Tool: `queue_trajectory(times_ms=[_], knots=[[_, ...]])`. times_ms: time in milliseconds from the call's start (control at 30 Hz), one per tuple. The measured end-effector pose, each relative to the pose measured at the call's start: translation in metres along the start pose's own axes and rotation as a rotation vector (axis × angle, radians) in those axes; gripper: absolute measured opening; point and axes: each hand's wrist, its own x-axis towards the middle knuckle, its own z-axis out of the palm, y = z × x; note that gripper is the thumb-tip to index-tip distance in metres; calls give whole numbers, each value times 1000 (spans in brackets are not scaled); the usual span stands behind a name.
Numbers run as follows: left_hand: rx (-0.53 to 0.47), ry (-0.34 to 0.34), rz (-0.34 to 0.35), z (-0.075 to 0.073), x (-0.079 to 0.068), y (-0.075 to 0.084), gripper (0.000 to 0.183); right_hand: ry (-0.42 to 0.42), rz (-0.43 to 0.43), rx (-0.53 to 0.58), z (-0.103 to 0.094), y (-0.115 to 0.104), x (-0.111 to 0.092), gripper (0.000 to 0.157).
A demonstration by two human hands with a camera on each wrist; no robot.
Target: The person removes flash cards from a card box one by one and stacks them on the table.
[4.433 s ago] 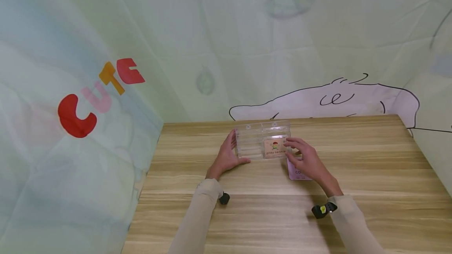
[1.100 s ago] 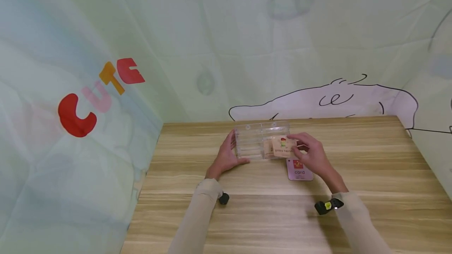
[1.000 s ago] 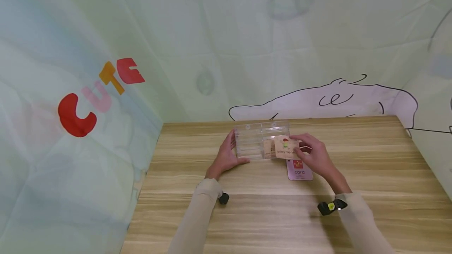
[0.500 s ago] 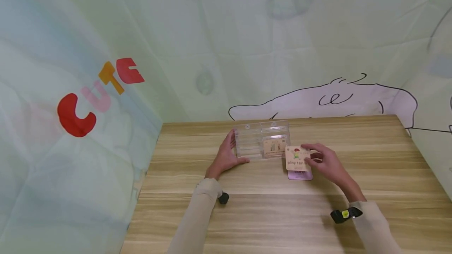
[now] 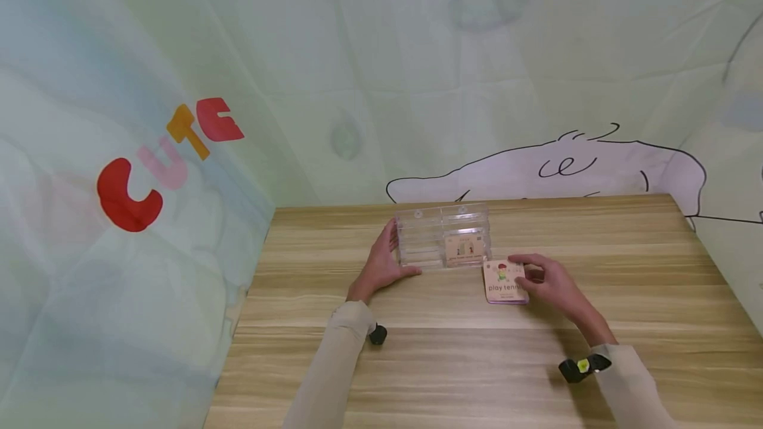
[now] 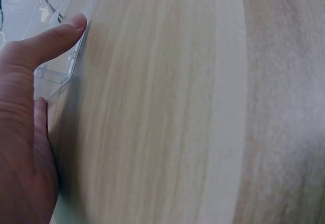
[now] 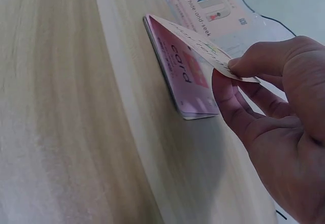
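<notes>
My left hand [image 5: 381,267] holds the left side of a clear plastic card holder [image 5: 420,243], its thumb along the front edge. A tan card printed "play hide-and-seek" [image 5: 465,248] stands in the holder's lower right pocket. Between thumb and fingers my right hand [image 5: 551,283] pinches a tan "play tennis" card [image 5: 503,280]. In the right wrist view this card [image 7: 198,43] is tilted, one edge at the pink card pile [image 7: 177,76] and the other raised in the fingers. In the left wrist view the left thumb lies over the holder's edge [image 6: 76,56].
All this is on a wood-grain table [image 5: 429,363]. Behind the table hangs a printed cloth [image 5: 369,85], and another with coloured "CUTE" letters [image 5: 131,197] is at the left. The holder's left pockets show no cards.
The right hand has drawn the "play tennis" card out of the lower right pocket, rightward and toward me, onto the pink pile. The "play hide-and-seek" card behind it is uncovered. The left hand has stayed put.
</notes>
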Motion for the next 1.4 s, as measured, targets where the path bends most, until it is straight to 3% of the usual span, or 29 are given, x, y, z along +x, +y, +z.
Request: queue_trajectory(times_ms=[167, 767, 1400], knots=[[16, -3, -20, 0, 1, 0, 132, 0, 10, -13, 2, 3, -1, 46], [24, -2, -4, 1, 1, -1, 133, 15, -94, -275, 8, 9, 5, 44], [32, 1, -10, 1, 1, -2, 134, 15, -78, -327, 10, 9, 4, 44]])
